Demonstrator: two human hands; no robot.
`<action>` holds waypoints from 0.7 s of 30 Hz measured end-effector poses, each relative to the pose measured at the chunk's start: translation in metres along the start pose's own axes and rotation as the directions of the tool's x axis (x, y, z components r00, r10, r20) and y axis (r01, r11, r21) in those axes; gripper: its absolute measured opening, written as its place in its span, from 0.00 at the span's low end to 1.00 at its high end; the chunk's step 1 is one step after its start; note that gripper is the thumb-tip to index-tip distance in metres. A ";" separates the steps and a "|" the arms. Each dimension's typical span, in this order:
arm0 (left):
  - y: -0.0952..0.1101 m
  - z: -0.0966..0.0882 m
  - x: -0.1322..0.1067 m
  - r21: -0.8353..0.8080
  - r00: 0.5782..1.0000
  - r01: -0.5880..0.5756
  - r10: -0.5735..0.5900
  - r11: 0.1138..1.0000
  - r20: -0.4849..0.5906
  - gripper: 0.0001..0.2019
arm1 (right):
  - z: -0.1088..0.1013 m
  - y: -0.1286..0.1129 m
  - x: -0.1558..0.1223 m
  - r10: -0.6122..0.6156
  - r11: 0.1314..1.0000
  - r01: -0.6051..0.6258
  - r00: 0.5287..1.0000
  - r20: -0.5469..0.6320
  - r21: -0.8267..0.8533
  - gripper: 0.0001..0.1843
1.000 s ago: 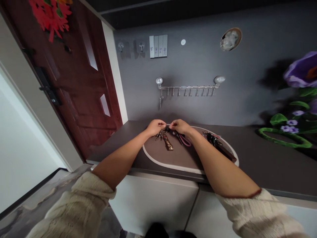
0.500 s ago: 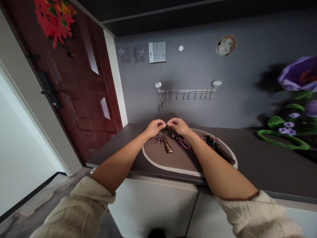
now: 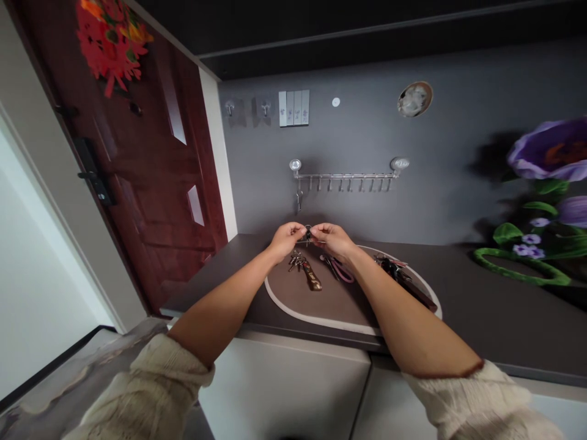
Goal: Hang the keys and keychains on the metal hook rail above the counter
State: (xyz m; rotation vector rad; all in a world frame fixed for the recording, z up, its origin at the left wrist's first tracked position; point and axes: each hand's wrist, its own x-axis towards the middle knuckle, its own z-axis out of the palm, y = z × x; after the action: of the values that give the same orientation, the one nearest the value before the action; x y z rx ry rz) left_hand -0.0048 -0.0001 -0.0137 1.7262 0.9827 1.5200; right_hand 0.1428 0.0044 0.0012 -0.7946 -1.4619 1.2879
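Observation:
My left hand (image 3: 285, 238) and my right hand (image 3: 332, 237) meet above the far edge of an oval mat (image 3: 321, 299), both pinching a small dark key on a ring (image 3: 308, 234) between their fingertips. Below them on the mat lie a key bunch with a brown fob (image 3: 308, 272) and keys on a pink strap (image 3: 339, 267). A third, dark bunch with a brown strap (image 3: 403, 278) lies to the right of my right forearm.
A metal hook rail (image 3: 346, 176) on the grey wall holds one hanging key (image 3: 298, 198) at its left end. The dark counter (image 3: 495, 318) runs right toward purple artificial flowers (image 3: 550, 195). A red-brown door (image 3: 137, 153) stands at the left.
Both hands have lifted slightly off the mat with the small key held between them; the view has tilted a little.

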 end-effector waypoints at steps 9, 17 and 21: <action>0.010 0.003 -0.001 0.022 0.998 -0.053 0.054 0.998 -0.043 0.11 | 0.003 -0.002 -0.001 -0.104 0.989 0.103 0.995 0.002 -0.107 0.14; 0.010 0.003 0.000 0.074 0.991 -0.096 0.102 0.993 -0.085 0.11 | 0.004 -0.002 0.007 -0.272 0.942 0.257 0.961 -0.044 -0.215 0.15; 0.007 0.002 0.001 0.089 0.992 -0.093 0.100 0.992 -0.080 0.10 | 0.005 -0.010 0.013 -0.238 0.965 0.220 0.963 -0.123 -0.146 0.17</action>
State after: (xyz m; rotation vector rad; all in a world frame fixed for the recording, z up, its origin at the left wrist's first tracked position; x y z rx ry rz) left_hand -0.0022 -0.0030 -0.0071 1.8051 1.0332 1.6463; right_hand 0.1352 0.0127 0.0144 -0.7601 -1.4880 0.9510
